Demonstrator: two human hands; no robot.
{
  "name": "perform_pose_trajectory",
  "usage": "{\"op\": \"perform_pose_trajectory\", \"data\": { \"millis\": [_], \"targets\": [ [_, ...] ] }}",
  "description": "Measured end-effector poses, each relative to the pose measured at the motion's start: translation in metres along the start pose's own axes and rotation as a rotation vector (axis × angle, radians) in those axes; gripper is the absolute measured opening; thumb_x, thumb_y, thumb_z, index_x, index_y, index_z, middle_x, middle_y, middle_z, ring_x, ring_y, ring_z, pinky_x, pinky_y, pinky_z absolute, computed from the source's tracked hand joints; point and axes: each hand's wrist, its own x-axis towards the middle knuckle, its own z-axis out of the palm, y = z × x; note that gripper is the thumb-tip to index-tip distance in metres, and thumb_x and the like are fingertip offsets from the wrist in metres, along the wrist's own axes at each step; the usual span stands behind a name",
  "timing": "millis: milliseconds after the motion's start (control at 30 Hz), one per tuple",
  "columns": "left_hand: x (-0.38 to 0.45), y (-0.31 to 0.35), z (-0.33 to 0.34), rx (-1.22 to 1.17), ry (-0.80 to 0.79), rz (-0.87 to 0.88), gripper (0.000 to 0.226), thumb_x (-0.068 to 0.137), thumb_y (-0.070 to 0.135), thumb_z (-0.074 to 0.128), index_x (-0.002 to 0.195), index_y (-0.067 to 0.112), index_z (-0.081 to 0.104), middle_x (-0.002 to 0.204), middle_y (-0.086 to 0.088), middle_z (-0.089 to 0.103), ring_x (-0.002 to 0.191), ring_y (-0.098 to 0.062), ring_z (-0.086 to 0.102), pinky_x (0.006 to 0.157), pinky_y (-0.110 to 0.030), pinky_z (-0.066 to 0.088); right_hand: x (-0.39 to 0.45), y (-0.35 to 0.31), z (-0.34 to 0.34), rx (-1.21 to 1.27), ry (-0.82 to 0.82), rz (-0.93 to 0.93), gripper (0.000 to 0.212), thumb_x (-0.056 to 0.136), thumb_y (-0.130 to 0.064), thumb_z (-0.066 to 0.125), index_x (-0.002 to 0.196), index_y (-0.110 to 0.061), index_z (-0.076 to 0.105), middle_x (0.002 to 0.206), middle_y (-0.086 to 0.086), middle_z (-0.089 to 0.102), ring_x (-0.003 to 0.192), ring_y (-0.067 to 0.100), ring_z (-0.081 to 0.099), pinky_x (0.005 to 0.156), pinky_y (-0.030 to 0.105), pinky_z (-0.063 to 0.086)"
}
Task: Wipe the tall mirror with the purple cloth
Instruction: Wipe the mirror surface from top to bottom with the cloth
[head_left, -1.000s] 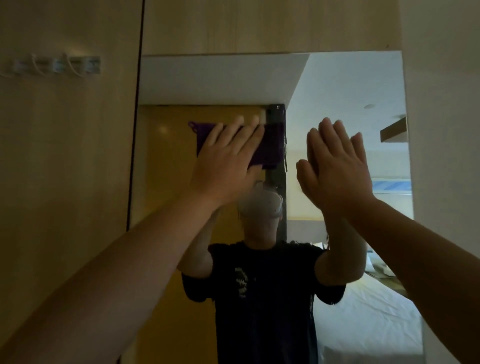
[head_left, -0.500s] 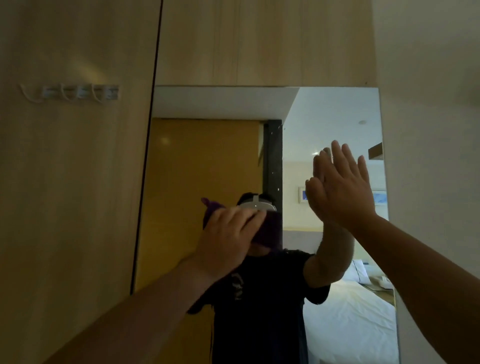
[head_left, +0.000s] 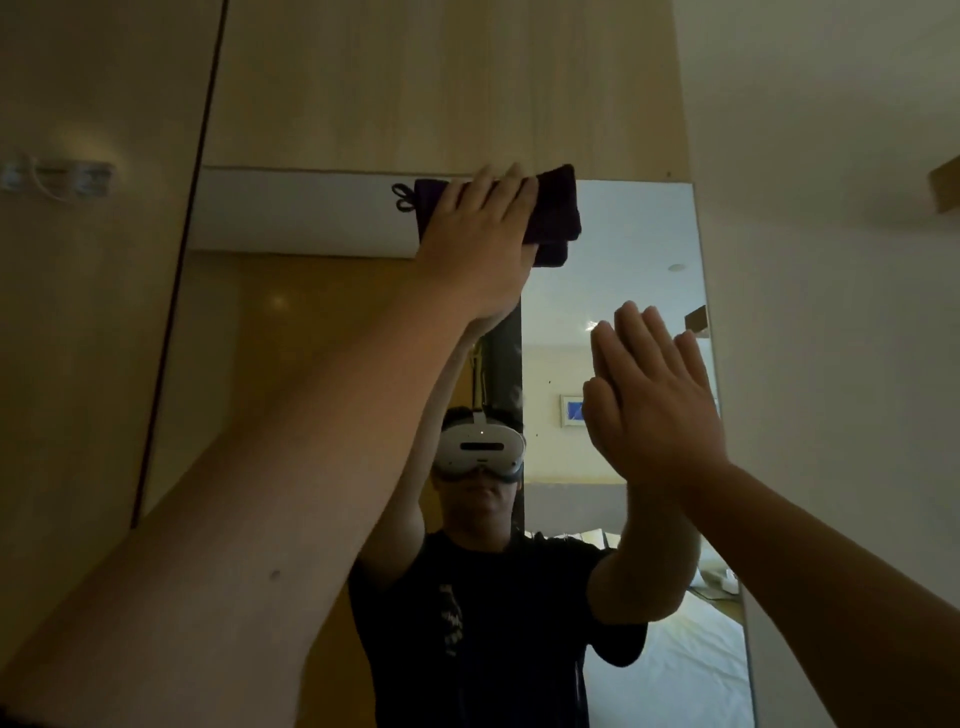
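The tall mirror (head_left: 639, 249) is set in a wood-panelled wall straight ahead and fills the middle of the view. My left hand (head_left: 478, 244) presses the folded purple cloth (head_left: 558, 208) flat against the glass at the mirror's top edge, fingers spread over it. A small cord loop sticks out of the cloth's left end. My right hand (head_left: 654, 410) is flat and open against the glass lower down, near the mirror's right edge, holding nothing. My reflection shows below the cloth.
Light wood panels (head_left: 441, 83) surround the mirror above and to the left. A row of wall hooks (head_left: 57, 179) sits at the far left. A plain pale wall (head_left: 831, 312) runs along the right side.
My left hand has swept the cloth up from mid-mirror to the top edge. My right hand has stayed flat against the glass on the right.
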Motion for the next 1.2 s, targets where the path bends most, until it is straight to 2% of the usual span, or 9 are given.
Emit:
{"op": "perform_pose_trajectory", "data": {
  "millis": [133, 333, 500, 600, 700, 833, 933, 1033, 1200],
  "targets": [
    [-0.063, 0.017, -0.005, -0.068, 0.043, 0.034, 0.06, 0.1, 0.044, 0.038, 0.152, 0.015, 0.03, 0.159, -0.006, 0.029, 0.147, -0.026, 0.023, 0.119, -0.047, 0.014, -0.001, 0.002, -0.003, 0.066, 0.019, -0.011, 0.056, 0.103, -0.037, 0.022, 0.153, -0.012, 0.03, 0.163, 0.01, 0.02, 0.153, 0.024, 0.006, 0.123, 0.052, 0.009],
    [-0.216, 0.079, -0.003, -0.075, -0.099, 0.159, 0.07, 0.094, 0.048, 0.05, 0.152, 0.013, 0.029, 0.159, -0.009, 0.027, 0.147, -0.031, 0.023, 0.119, -0.05, 0.018, -0.003, 0.0, -0.008, 0.078, 0.037, -0.032, 0.054, 0.102, -0.032, 0.024, 0.148, -0.007, 0.037, 0.159, 0.015, 0.029, 0.151, 0.031, 0.016, 0.121, 0.054, 0.014],
    [-0.257, 0.095, -0.001, -0.076, -0.141, 0.206, 0.071, 0.089, 0.042, 0.056, 0.15, 0.015, 0.034, 0.157, -0.007, 0.033, 0.145, -0.029, 0.027, 0.117, -0.049, 0.019, 0.0, 0.001, -0.013, 0.099, 0.006, -0.02, 0.055, 0.102, -0.033, 0.023, 0.148, -0.008, 0.039, 0.159, 0.014, 0.03, 0.15, 0.031, 0.017, 0.122, 0.052, 0.011],
    [-0.263, 0.096, -0.002, -0.097, -0.091, 0.23, 0.059, 0.089, 0.034, 0.06, 0.143, 0.016, 0.045, 0.146, -0.006, 0.048, 0.134, -0.028, 0.043, 0.111, -0.045, 0.028, -0.005, 0.004, -0.018, 0.127, 0.011, -0.001, 0.057, 0.101, -0.036, 0.021, 0.147, -0.009, 0.04, 0.159, 0.014, 0.031, 0.15, 0.03, 0.018, 0.123, 0.048, 0.01],
    [-0.235, 0.087, -0.007, -0.132, 0.012, 0.255, 0.051, 0.085, 0.022, 0.066, 0.135, 0.014, 0.054, 0.127, -0.006, 0.06, 0.113, -0.026, 0.055, 0.099, -0.04, 0.036, -0.011, 0.023, -0.026, 0.164, 0.038, 0.082, 0.058, 0.101, -0.038, 0.019, 0.148, -0.01, 0.038, 0.16, 0.013, 0.027, 0.151, 0.027, 0.014, 0.122, 0.05, 0.011],
    [-0.139, 0.073, -0.014, -0.202, 0.064, 0.108, 0.052, 0.085, 0.016, 0.057, 0.136, 0.01, 0.052, 0.123, -0.011, 0.06, 0.11, -0.03, 0.055, 0.096, -0.044, 0.042, -0.008, 0.064, -0.032, 0.153, 0.011, 0.235, 0.062, 0.1, -0.041, 0.015, 0.15, -0.01, 0.033, 0.162, 0.015, 0.021, 0.152, 0.029, 0.01, 0.122, 0.052, 0.011],
    [-0.038, 0.065, -0.022, -0.157, 0.125, -0.035, 0.056, 0.088, 0.021, 0.063, 0.14, 0.011, 0.046, 0.13, -0.011, 0.056, 0.117, -0.031, 0.052, 0.101, -0.046, 0.039, 0.0, 0.087, -0.026, 0.134, -0.032, 0.252, 0.065, 0.101, -0.047, 0.009, 0.15, -0.012, 0.033, 0.161, 0.015, 0.024, 0.151, 0.032, 0.014, 0.121, 0.053, 0.013],
    [0.04, 0.065, -0.022, -0.144, 0.101, -0.121, 0.053, 0.098, 0.03, 0.052, 0.146, 0.014, 0.038, 0.144, -0.008, 0.047, 0.13, -0.029, 0.042, 0.108, -0.044, 0.031, 0.005, 0.1, -0.018, 0.169, -0.042, 0.163, 0.075, 0.099, -0.054, -0.005, 0.142, -0.02, 0.046, 0.153, 0.012, 0.038, 0.146, 0.033, 0.028, 0.116, 0.056, 0.023],
    [0.054, 0.078, 0.006, 0.018, 0.045, -0.018, 0.058, 0.102, 0.042, 0.033, 0.152, 0.013, 0.028, 0.158, -0.008, 0.029, 0.144, -0.029, 0.025, 0.116, -0.047, 0.02, -0.002, 0.118, -0.004, 0.087, -0.036, 0.081, 0.063, 0.102, -0.047, 0.005, 0.154, -0.022, 0.029, 0.163, 0.006, 0.02, 0.152, 0.02, 0.006, 0.122, 0.042, 0.004]
  ]
}}
